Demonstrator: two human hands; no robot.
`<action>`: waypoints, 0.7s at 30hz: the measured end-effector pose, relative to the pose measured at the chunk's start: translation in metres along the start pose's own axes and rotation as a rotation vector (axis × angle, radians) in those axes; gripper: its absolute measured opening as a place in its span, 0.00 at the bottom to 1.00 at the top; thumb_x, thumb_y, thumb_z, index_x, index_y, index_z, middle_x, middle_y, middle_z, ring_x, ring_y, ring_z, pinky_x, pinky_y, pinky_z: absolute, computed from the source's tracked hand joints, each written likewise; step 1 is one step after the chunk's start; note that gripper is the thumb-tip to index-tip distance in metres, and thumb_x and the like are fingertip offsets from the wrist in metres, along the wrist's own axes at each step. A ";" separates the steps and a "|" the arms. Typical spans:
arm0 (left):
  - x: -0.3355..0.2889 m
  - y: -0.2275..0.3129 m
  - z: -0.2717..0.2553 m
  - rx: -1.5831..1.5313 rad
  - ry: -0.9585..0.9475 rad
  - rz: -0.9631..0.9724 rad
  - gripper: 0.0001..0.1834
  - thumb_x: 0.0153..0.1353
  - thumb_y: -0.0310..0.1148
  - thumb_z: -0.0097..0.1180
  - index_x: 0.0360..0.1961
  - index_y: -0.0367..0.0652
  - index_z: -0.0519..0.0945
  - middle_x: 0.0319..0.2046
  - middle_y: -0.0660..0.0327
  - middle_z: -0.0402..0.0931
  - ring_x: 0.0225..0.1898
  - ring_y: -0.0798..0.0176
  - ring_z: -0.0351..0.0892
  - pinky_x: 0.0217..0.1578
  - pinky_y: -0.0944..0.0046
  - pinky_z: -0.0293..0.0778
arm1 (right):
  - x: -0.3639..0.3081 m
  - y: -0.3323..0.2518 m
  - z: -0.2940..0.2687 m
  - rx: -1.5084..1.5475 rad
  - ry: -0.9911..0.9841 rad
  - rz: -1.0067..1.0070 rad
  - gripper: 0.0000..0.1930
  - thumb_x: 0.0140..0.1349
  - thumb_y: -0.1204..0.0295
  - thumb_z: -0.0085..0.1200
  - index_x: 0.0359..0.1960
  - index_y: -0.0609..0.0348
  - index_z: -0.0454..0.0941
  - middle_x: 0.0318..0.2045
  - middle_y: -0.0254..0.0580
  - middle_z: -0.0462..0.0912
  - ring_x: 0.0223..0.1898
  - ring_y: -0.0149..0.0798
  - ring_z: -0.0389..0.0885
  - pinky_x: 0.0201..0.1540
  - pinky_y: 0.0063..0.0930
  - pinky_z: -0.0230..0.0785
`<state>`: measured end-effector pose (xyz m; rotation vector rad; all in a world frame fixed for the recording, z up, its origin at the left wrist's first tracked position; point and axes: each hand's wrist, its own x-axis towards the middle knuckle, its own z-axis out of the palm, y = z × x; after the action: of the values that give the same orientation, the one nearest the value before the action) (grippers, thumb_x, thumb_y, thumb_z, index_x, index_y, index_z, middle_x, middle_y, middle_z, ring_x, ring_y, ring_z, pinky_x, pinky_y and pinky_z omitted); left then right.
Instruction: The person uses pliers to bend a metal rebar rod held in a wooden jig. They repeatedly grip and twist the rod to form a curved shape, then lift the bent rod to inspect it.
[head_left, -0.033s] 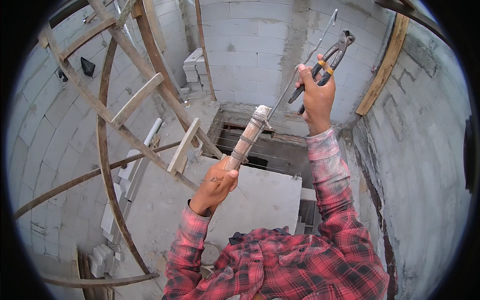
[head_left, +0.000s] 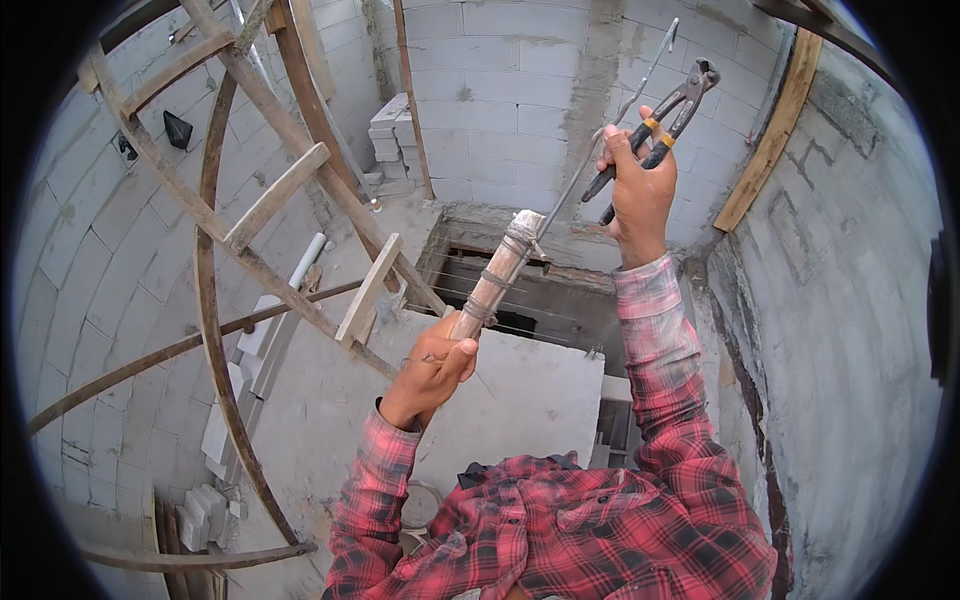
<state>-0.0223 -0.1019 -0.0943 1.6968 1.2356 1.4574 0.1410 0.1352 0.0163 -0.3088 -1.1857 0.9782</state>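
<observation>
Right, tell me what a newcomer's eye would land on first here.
Probably the dark-handled pincers with yellow bands, in the raised right hand, upper right of centre. Next, the wooden stick wrapped in grey coils, in the left hand near the middle, with a thin metal rod slanting up and rightward from its upper end. Then, likely, the wooden ladder slanting across the upper left.

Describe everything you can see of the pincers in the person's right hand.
The pincers look like dark, worn metal, with a rounded head and two long handles in dark grips, each with a yellow-orange band. They are tilted, head toward the picture's upper right, handle ends toward the lower left. The right hand holds the handles, which stand apart; whether the jaws meet is too small to tell. A bent metal rod passes just left; contact is unclear.
</observation>
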 end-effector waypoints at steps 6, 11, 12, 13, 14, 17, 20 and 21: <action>0.000 0.002 0.003 -0.003 0.011 0.052 0.30 0.77 0.41 0.44 0.16 0.37 0.66 0.26 0.61 0.65 0.28 0.65 0.66 0.29 0.63 0.63 | 0.029 -0.007 -0.005 0.078 0.045 0.145 0.29 0.62 0.69 0.66 0.58 0.71 0.66 0.31 0.41 0.79 0.28 0.29 0.77 0.30 0.25 0.73; 0.005 -0.001 0.007 0.082 0.013 0.121 0.30 0.77 0.43 0.43 0.16 0.36 0.66 0.25 0.61 0.65 0.27 0.63 0.65 0.29 0.63 0.63 | 0.050 -0.003 -0.020 0.104 0.031 0.166 0.27 0.62 0.71 0.65 0.56 0.71 0.67 0.30 0.41 0.79 0.27 0.31 0.77 0.31 0.25 0.73; 0.005 -0.001 0.009 0.071 0.013 0.092 0.30 0.77 0.43 0.43 0.16 0.36 0.66 0.25 0.60 0.65 0.27 0.63 0.65 0.29 0.63 0.63 | 0.051 -0.003 -0.021 0.133 0.012 0.149 0.26 0.62 0.71 0.65 0.56 0.71 0.67 0.29 0.41 0.79 0.27 0.31 0.78 0.31 0.26 0.73; 0.005 -0.001 0.010 0.059 0.013 0.064 0.31 0.77 0.44 0.43 0.16 0.36 0.66 0.24 0.60 0.65 0.27 0.63 0.65 0.29 0.63 0.63 | 0.052 -0.004 -0.021 0.104 -0.002 0.130 0.24 0.62 0.71 0.65 0.54 0.70 0.68 0.29 0.40 0.79 0.27 0.31 0.78 0.32 0.26 0.73; 0.005 -0.002 0.010 0.067 0.018 0.076 0.31 0.77 0.44 0.43 0.16 0.36 0.66 0.24 0.60 0.65 0.27 0.63 0.65 0.28 0.63 0.63 | 0.054 -0.007 -0.020 0.077 -0.014 0.110 0.23 0.62 0.72 0.65 0.53 0.70 0.69 0.28 0.40 0.79 0.27 0.31 0.78 0.32 0.26 0.73; 0.004 -0.007 0.012 0.064 0.036 0.113 0.30 0.77 0.44 0.43 0.17 0.36 0.66 0.24 0.60 0.65 0.26 0.63 0.65 0.28 0.63 0.63 | 0.052 -0.021 -0.017 0.030 -0.035 0.067 0.19 0.62 0.73 0.64 0.49 0.70 0.71 0.27 0.39 0.80 0.27 0.31 0.78 0.32 0.25 0.73; 0.002 -0.008 0.019 0.021 0.046 0.106 0.31 0.77 0.45 0.42 0.16 0.37 0.66 0.24 0.60 0.66 0.25 0.63 0.65 0.28 0.62 0.63 | 0.054 -0.027 -0.023 0.025 -0.055 0.074 0.17 0.62 0.74 0.63 0.47 0.69 0.73 0.26 0.38 0.80 0.27 0.31 0.78 0.32 0.26 0.72; 0.002 -0.002 0.022 0.011 0.040 0.074 0.31 0.77 0.45 0.42 0.16 0.37 0.65 0.24 0.60 0.66 0.25 0.63 0.65 0.29 0.62 0.63 | 0.055 -0.028 -0.026 0.027 -0.061 0.082 0.16 0.61 0.74 0.63 0.47 0.69 0.73 0.26 0.38 0.80 0.27 0.31 0.78 0.32 0.26 0.72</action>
<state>-0.0022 -0.0958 -0.1006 1.7448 1.2156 1.5380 0.1798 0.1685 0.0598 -0.3100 -1.2225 1.0802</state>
